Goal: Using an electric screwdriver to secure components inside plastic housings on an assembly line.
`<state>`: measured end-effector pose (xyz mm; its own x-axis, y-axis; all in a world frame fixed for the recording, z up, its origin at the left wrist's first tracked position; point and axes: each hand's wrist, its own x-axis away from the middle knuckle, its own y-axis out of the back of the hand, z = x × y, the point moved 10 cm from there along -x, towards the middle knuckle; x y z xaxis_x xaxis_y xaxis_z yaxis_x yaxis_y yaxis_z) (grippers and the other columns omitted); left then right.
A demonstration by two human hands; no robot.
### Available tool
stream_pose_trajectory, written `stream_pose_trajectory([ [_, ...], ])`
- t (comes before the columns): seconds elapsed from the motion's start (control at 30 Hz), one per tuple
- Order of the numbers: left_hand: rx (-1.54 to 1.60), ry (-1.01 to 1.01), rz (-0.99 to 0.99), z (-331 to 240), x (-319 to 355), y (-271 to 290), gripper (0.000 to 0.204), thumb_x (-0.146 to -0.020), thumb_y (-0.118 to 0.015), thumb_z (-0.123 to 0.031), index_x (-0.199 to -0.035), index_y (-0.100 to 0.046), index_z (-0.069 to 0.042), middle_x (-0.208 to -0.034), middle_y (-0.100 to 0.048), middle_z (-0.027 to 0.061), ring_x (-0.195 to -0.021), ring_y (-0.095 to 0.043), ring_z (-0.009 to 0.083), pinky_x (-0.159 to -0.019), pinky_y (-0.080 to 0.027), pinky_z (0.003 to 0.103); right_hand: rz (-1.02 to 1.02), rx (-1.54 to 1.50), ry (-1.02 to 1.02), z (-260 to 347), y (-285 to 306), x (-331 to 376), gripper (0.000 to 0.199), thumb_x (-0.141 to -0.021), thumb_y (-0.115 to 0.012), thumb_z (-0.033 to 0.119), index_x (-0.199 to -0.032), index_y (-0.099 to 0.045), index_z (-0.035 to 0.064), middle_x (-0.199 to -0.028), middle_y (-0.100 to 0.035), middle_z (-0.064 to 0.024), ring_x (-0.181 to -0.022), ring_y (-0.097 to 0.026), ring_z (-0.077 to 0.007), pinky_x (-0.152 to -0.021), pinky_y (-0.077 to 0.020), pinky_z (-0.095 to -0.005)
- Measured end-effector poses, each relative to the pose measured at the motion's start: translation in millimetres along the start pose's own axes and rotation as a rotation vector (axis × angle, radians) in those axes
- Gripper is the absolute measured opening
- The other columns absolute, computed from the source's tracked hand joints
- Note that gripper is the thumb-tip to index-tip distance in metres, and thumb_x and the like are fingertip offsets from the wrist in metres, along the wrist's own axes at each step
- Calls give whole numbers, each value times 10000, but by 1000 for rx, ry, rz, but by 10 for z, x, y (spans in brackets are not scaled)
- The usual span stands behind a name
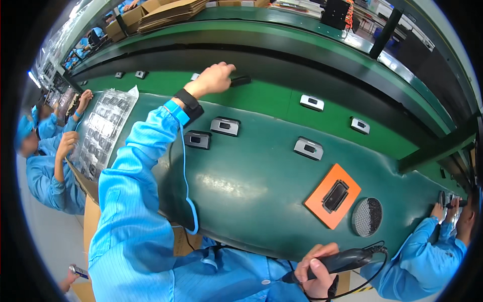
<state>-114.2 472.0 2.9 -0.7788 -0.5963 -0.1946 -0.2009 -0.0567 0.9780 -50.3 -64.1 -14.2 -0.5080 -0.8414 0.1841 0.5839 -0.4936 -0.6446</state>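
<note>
My left hand (214,79) stretches out over the bright green belt, fingers curled at a blurred black part (241,81); the exact contact is partly hidden. Close to my body, my right hand (317,271) is wrapped round a black corded electric screwdriver (349,259), its tip pointing left. Three grey-and-black housings lie on the dark green mat: one (197,140) and another (225,126) just below my left forearm's wrist, a third (308,148) to the right. An orange fixture (332,196) holds a black piece in its recess. Beside it sits a round dish of small dark screws (367,217).
More housings sit on the belt (271,100), including one (312,102) and another (360,126) at right. A clear blister tray (104,128) lies at left near co-workers (55,161). Another person (427,256) works at right. A green post (443,143) crosses the belt. A blue cord (187,186) hangs from my left wrist.
</note>
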Motion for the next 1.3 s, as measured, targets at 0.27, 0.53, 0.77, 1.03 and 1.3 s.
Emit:
stream_pose_trajectory([
  [0.27, 373, -549, 52, -1842, -622, -103, 461, -997, -626, -295, -1357, -581, -10, -1296, -662, 202, -1223, -615, 385, -1067, -478, 459, 183, -54, -74, -175, -637, -292, 210, -935, -591, -95, -1085, -492, 12, -853, -589, -165, -599, -548, -157, -558, -467, -300],
  [0.53, 192, -625, 263, -2390, -1019, -596, 357, -791, -797, -319, -1026, -751, -54, -972, -744, 162, -920, -724, 317, -809, -571, 452, 123, 240, 535, 1159, -550, -293, 268, -911, -676, -14, -1035, -446, 48, -765, -563, -130, -472, -530, -181, -409, -459, -326],
  [0.77, 342, -699, -61, -2990, -755, -505, 368, -655, -866, -261, -955, -741, -89, -853, -736, 156, -878, -722, 385, -762, -587, 497, -173, 706, 671, 1763, -176, -438, 427, -1032, -598, 221, -1336, -498, -61, -889, -596, -109, -549, -434, -124, -490, -371, -286],
  [1.03, 653, -1113, -45, -3450, 817, 1014, 267, -815, -756, -203, -912, -623, 8, -874, -694, 192, -889, -676, 403, -740, -539, 501, -167, 1135, 56, 1063, 571, -479, 373, -969, -670, 53, -1307, -576, -72, -1291, -681, -172, -1130, -649, -261, -986, -502, -361],
  [1.3, 960, -1370, 128, -3745, 1753, 940, 333, -773, -781, -219, -860, -538, -9, -822, -590, 141, -834, -632, 372, -701, -507, 480, -348, 793, 65, 848, 958, 65, 297, -987, -615, 57, -1255, -539, -45, -1298, -651, -255, -710, -639, -203, -657, -537, -314],
])
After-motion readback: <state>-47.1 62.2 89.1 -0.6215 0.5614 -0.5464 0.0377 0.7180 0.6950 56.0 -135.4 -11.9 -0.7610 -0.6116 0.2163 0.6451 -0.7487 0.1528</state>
